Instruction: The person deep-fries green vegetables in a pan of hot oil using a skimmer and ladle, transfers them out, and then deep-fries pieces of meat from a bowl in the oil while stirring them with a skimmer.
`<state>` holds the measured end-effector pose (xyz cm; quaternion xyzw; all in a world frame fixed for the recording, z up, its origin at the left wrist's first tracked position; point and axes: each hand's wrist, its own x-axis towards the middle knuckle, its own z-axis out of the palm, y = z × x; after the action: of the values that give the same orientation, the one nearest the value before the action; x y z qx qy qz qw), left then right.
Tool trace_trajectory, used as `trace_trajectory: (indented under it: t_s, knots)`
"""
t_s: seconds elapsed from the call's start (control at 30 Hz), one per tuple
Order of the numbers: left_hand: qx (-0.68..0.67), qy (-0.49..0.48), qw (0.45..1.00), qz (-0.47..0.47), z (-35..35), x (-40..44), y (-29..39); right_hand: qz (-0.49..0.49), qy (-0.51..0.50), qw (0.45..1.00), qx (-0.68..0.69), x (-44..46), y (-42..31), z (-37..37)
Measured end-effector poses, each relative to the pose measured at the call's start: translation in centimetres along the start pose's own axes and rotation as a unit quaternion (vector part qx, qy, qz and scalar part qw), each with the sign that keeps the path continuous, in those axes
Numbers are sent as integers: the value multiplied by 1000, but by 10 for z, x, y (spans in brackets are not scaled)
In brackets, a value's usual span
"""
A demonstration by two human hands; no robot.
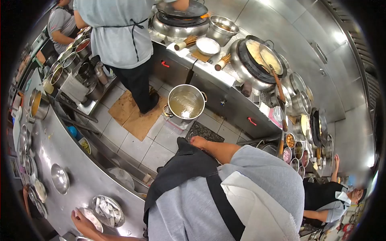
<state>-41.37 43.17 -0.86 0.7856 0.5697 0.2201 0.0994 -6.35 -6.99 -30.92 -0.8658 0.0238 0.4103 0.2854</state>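
The counter [80,144] held plate [93,218] and bowl [117,203] near its edge — for reach, likely; left hand [83,223] at plate, fingers loosely parted (right hand [198,142]: couldn't tell).

Flattened cardboard [125,116] on floor tiles [130,148] — a white bowl [208,52] between two bamboo brushes [222,63] on the counter [215,73]

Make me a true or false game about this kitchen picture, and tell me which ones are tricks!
1. The left hand is over the steel counter. True.
2. The big pot is up on that counter. False: the pot stands low in the aisle.
3. The pale strips are in the pot. False: the strips lie in a metal dish.
4. The stove front has red handles. True.
5. The right hand holds a ladle. False: the right hand is by the black apron.
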Motion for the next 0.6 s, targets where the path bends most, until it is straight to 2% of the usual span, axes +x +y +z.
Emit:
trace_trajectory:
  t_s: [0.1,0.13,0.17,0.2,0.23,0.27,0.3,0.33,0.43,0.5,0.57,0.6]
  knots:
    - [-153,-39,987,36,15,-16,46,18,-2,999,-38,-20,4,-13]
    - [-267,-81,958,64,36,-20,51,26,2,999,-25,-31,4,-15]
    - [-320,-150,935,36,60,-25,57,35,8,999,-11,-43,5,-16]
    - [-311,-207,927,36,78,-37,77,44,15,999,2,-54,10,-17]
    - [-339,-253,903,82,108,-50,87,27,36,999,8,-62,22,-16]
    - [-370,-313,868,110,105,-74,128,10,58,998,12,-68,38,-11]
    - [-346,-349,855,167,110,-91,150,-10,80,997,16,-73,55,-8]
    - [-347,-325,844,248,130,-108,160,-7,84,996,13,-76,76,-5]
    - [-254,-409,815,323,136,-141,197,11,116,993,-28,-108,133,5]
    - [-203,-423,787,401,145,-157,203,-74,60,969,-228,-137,176,7]
    - [-173,-454,782,391,139,-171,213,-144,14,881,-450,-153,232,23]
    - [-155,-469,779,387,138,-176,217,-61,29,928,-367,-152,268,41]
